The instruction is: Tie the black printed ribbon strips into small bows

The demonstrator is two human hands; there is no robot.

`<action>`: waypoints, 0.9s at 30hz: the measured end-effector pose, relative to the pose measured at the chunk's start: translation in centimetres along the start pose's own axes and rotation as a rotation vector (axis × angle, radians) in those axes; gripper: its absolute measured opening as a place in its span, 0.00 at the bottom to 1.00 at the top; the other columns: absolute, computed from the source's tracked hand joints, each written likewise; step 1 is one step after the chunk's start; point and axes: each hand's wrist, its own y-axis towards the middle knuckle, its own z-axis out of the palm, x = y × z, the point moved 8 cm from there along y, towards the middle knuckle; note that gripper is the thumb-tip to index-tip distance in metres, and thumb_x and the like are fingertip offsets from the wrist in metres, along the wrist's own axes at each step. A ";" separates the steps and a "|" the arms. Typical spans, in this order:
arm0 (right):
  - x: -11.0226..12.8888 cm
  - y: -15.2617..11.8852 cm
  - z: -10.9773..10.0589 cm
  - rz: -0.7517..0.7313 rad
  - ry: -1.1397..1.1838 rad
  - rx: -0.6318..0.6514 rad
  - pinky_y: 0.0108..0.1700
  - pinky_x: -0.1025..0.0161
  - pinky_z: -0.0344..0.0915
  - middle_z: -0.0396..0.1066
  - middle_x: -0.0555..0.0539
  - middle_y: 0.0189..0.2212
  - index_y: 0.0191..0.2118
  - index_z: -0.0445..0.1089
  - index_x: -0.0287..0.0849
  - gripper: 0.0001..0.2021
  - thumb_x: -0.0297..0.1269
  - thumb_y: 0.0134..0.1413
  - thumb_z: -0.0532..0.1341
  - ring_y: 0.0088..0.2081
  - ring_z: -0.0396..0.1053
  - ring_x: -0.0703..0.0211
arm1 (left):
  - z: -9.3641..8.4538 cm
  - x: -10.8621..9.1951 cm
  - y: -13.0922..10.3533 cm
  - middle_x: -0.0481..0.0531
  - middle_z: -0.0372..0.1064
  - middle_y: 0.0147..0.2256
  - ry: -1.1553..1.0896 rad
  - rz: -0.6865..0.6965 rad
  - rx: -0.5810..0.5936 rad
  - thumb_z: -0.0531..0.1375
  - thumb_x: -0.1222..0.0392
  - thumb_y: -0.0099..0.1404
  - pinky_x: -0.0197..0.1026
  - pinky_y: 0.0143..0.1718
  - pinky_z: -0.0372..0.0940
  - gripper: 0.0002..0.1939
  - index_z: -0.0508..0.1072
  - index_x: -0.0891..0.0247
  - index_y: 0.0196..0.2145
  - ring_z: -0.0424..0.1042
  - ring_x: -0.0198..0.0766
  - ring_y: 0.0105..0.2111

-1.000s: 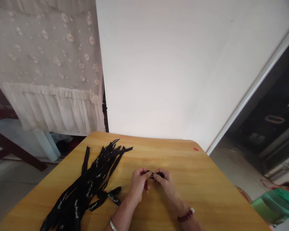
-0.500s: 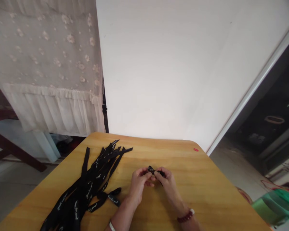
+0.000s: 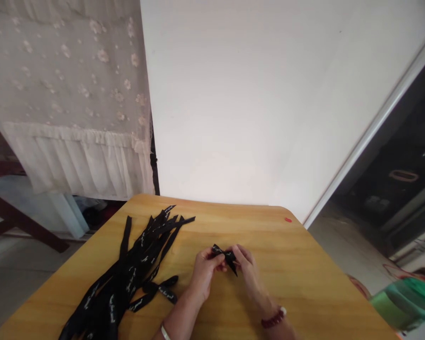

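Note:
Between my two hands is a small black ribbon bow (image 3: 228, 256) with white lettering, held just above the wooden table. My left hand (image 3: 206, 269) pinches its left loop and middle between thumb and fingers. On the other side, the fingers of my right hand (image 3: 247, 270) are closed on the right loop, and a pointed ribbon tail hangs below them. A tied black bow (image 3: 160, 289) lies on the table left of my left forearm. Beyond it spreads a pile of black printed ribbon strips (image 3: 127, 274).
The wooden table (image 3: 297, 283) stands against a white panel (image 3: 233, 104). A small red piece (image 3: 288, 219) lies near its far right corner. A lace curtain (image 3: 78, 94) hangs at the left, and a green container (image 3: 405, 302) stands beyond the table's right edge.
The bow has turned and shifted slightly left; its right loop and tail show more now. My right fingers have moved along its right side and straightened somewhat. The ribbon pile is unchanged.

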 end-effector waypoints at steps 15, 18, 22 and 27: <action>1.7 -0.2 0.2 -0.146 -0.196 0.016 0.22 0.69 0.54 0.60 0.54 0.16 0.19 0.62 0.39 0.16 0.47 0.43 0.58 0.21 0.58 0.65 | -0.9 0.7 0.0 0.53 0.71 0.23 -0.038 -0.096 -0.091 0.64 0.67 0.43 0.34 0.21 0.67 0.08 0.69 0.70 0.23 0.73 0.39 0.24; 1.5 0.0 0.2 -0.131 -0.188 0.000 0.22 0.69 0.54 0.60 0.53 0.16 0.20 0.62 0.40 0.14 0.45 0.42 0.59 0.20 0.58 0.64 | -0.5 0.8 0.0 0.55 0.72 0.23 -0.053 -0.105 -0.048 0.65 0.67 0.43 0.34 0.24 0.67 0.08 0.70 0.72 0.23 0.73 0.39 0.25; 1.7 -0.1 0.1 -0.143 -0.205 -0.018 0.22 0.69 0.54 0.59 0.53 0.16 0.19 0.62 0.40 0.14 0.45 0.42 0.58 0.20 0.58 0.64 | -0.2 0.7 -0.1 0.56 0.72 0.24 -0.076 -0.117 -0.028 0.65 0.63 0.43 0.34 0.24 0.67 0.10 0.71 0.72 0.24 0.73 0.39 0.24; 2.2 -0.3 0.3 -0.170 -0.237 -0.002 0.22 0.69 0.54 0.59 0.53 0.16 0.19 0.62 0.39 0.13 0.44 0.44 0.58 0.21 0.57 0.64 | -0.1 0.8 -0.2 0.59 0.72 0.23 -0.054 -0.109 -0.020 0.63 0.58 0.47 0.34 0.22 0.66 0.12 0.71 0.73 0.25 0.72 0.38 0.23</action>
